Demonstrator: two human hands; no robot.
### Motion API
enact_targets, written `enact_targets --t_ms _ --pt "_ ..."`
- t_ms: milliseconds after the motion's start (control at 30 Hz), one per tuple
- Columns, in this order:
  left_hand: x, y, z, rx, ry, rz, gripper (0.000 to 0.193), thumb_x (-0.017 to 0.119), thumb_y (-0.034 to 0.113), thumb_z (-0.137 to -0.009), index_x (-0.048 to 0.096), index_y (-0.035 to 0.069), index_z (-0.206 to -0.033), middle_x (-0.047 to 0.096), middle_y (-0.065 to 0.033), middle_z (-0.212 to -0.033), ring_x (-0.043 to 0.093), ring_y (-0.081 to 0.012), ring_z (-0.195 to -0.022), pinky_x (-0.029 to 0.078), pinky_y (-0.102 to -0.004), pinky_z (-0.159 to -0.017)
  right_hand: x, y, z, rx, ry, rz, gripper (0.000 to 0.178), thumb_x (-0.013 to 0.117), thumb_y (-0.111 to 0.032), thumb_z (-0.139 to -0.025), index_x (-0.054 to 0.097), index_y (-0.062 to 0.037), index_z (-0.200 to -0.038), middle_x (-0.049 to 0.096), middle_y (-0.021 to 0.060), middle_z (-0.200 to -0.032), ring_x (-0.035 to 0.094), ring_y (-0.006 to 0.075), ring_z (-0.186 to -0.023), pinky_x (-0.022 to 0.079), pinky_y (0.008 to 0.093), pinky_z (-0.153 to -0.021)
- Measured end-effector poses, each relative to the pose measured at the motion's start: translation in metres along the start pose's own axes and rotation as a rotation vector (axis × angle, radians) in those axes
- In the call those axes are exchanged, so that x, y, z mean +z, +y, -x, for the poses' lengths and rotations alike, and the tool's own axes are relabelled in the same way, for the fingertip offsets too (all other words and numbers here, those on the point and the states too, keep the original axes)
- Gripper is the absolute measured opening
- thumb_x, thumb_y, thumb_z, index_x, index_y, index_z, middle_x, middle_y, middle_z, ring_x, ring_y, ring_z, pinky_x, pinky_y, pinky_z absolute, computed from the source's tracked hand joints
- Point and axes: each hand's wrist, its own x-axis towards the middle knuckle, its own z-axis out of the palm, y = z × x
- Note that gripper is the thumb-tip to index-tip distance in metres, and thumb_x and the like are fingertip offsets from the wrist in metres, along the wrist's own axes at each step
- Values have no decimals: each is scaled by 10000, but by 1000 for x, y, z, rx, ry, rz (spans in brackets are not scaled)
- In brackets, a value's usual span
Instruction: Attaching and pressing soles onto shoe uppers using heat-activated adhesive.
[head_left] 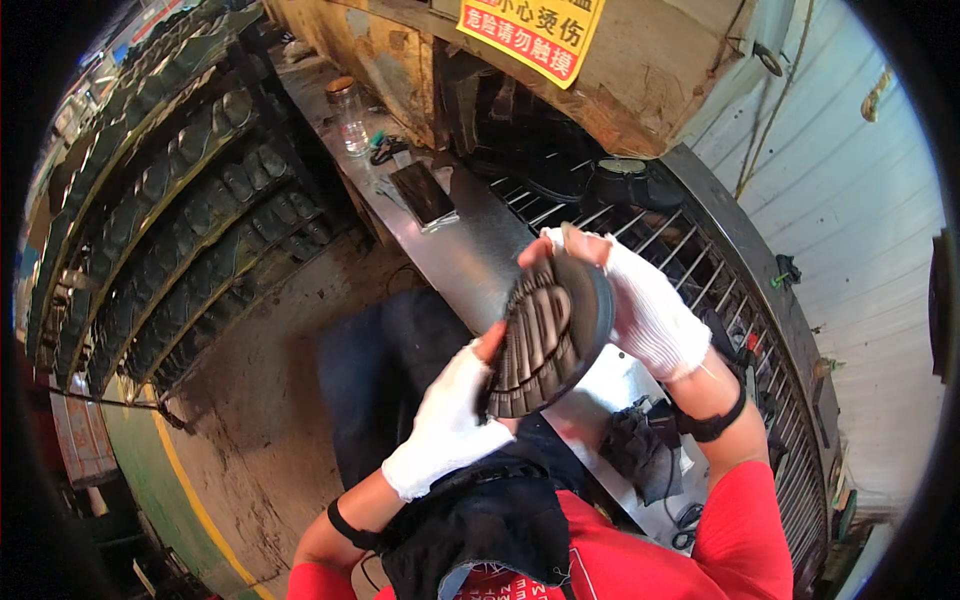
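Between my hands is a black shoe (545,345), tilted so that its ridged sole shows; motion blurs it a little, and its upper is mostly hidden. My left hand (455,425), in a white glove with bare fingertips, closes on its lower left edge. On the far right side my right hand (645,305), gloved the same way, grips it with the fingers curled over the upper end. Beyond my hands another black shoe (635,185) stands on a metal roller rack (690,250), by a dark opening where more dark footwear shows.
A steel bench (445,255) carries a dark phone-like slab (422,193), a clear bottle (350,125) and a crumpled black cloth (645,450). Tiered racks (165,215) of dark shoes stand left. Above the opening, a yellow-and-red sign (530,35) hangs on a rusty housing (640,90).
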Motion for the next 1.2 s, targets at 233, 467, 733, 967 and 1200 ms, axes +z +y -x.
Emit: enact_targets --t_ms 233,467,733,967,1200 --pt "-49 -129 51 -540 339 656 401 666 162 -1059 624 5 -1426 725 -53 -1320 668 -141 -1172 499 -297 -1051 -160 46 -106 -36 188 1515 670 822 -408 -810 686 2 -1322 729 254 -1189 705 405 -1143 573 458 -993" --pt "-35 -188 70 -628 385 531 367 677 187 -1061 637 26 -1388 692 10 -1246 589 -88 -1093 459 -281 -1006 -314 4 -158 215 761 1872 788 710 -350 -908 463 -204 -1641 376 212 -1722 375 442 -1566 321 522 -1281" --pt "-37 -178 58 -568 362 567 416 682 199 -1064 602 -6 -1417 682 -19 -1286 585 -107 -1145 455 -291 -1053 -292 18 -80 -146 595 2311 494 843 -106 -761 739 -175 -1239 653 130 -1268 682 394 -1042 567 473 -897" --pt "-36 -179 61 -571 373 649 421 678 213 -1071 603 -8 -1422 695 -44 -1300 623 -128 -1163 474 -306 -1064 -244 27 45 -310 2 1885 398 733 -48 -752 793 -155 -1131 750 85 -1191 667 347 -1236 534 441 -1071" --pt "-35 -187 62 -555 360 610 379 675 213 -1068 621 8 -1383 688 -16 -1237 597 -106 -1096 464 -288 -1025 -281 90 34 183 869 -100 903 903 -483 -885 536 -5 -1558 595 136 -1545 548 280 -1418 417 381 -1201"
